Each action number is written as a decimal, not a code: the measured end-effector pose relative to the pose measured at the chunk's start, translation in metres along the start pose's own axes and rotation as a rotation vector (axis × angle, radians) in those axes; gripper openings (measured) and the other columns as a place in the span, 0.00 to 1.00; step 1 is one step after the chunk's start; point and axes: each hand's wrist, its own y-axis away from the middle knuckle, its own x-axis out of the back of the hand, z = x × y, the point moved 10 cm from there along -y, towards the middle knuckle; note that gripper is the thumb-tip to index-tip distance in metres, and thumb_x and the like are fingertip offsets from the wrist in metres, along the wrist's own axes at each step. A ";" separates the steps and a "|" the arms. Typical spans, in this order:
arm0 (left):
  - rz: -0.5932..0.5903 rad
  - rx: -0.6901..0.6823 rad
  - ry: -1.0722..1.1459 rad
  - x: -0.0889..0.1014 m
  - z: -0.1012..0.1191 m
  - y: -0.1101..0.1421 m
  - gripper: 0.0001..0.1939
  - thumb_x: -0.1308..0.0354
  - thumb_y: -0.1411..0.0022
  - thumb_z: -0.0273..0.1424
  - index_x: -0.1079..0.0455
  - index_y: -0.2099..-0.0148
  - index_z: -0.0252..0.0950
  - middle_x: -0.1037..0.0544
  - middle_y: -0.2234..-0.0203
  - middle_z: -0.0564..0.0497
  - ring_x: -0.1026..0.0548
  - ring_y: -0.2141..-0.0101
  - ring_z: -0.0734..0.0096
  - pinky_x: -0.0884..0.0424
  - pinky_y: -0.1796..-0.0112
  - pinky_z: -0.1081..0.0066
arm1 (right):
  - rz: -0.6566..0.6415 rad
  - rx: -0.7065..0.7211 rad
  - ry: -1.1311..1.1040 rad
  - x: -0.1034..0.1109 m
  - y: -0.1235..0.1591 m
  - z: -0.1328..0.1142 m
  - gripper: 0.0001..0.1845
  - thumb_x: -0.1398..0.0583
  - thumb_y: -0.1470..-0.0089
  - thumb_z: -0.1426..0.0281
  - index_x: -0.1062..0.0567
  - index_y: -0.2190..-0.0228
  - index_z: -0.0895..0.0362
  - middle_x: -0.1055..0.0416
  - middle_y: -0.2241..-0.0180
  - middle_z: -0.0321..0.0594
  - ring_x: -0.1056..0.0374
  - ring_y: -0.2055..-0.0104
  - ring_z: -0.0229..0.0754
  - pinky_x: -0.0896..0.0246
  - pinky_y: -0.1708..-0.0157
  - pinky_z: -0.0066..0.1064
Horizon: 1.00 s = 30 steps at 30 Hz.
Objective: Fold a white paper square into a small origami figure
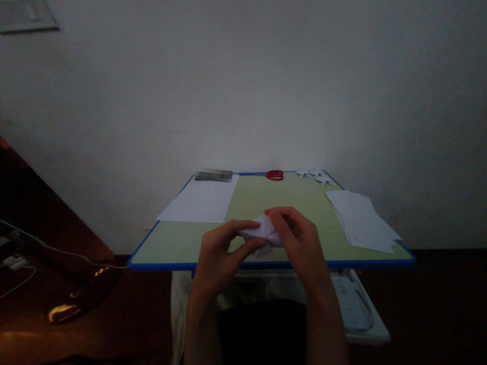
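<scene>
A small folded piece of white paper (263,231) is held between both hands above the near edge of a pale green table with a blue rim (163,265). My left hand (217,256) pinches its left side with thumb and fingers closed. My right hand (298,238) grips its right side, with the fingers curled over the top. Part of the paper is hidden behind my fingers.
A white sheet (201,202) lies on the table's left and a stack of white sheets (364,221) on its right. Red scissors (275,175) and small folded paper shapes (317,175) sit at the far edge by the wall. White cables (4,272) trail on the dark floor at left.
</scene>
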 end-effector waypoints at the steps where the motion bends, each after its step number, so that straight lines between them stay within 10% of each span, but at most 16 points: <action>1: 0.020 0.008 0.013 0.003 -0.001 0.000 0.13 0.27 0.44 0.33 0.19 0.56 0.39 0.16 0.64 0.48 0.18 0.64 0.65 0.22 0.62 0.69 | -0.045 0.035 0.047 -0.003 0.001 -0.003 0.16 0.38 0.37 0.55 0.20 0.62 0.54 0.22 0.61 0.41 0.26 0.61 0.44 0.31 0.63 0.35; 10: 0.114 0.068 0.104 0.014 -0.003 0.000 0.12 0.27 0.44 0.33 0.19 0.57 0.37 0.16 0.67 0.49 0.18 0.66 0.66 0.21 0.63 0.69 | -0.260 0.542 0.365 -0.020 0.027 -0.056 0.27 0.30 0.46 0.69 0.24 0.45 0.44 0.31 0.42 0.43 0.36 0.39 0.53 0.38 0.40 0.53; 21: 0.056 -0.002 0.226 0.009 0.006 0.002 0.28 0.29 0.43 0.27 0.29 0.41 0.40 0.20 0.63 0.50 0.20 0.61 0.69 0.21 0.55 0.66 | -0.167 0.591 0.320 -0.012 0.024 -0.058 0.12 0.33 0.39 0.71 0.19 0.54 0.48 0.21 0.59 0.39 0.26 0.55 0.45 0.30 0.54 0.42; 30: 0.039 -0.214 0.047 0.011 0.027 -0.001 0.08 0.33 0.37 0.28 0.19 0.55 0.41 0.18 0.60 0.46 0.21 0.57 0.62 0.25 0.53 0.61 | -0.169 0.539 0.051 -0.007 0.023 -0.059 0.11 0.32 0.41 0.73 0.18 0.59 0.45 0.18 0.60 0.36 0.23 0.56 0.46 0.27 0.54 0.45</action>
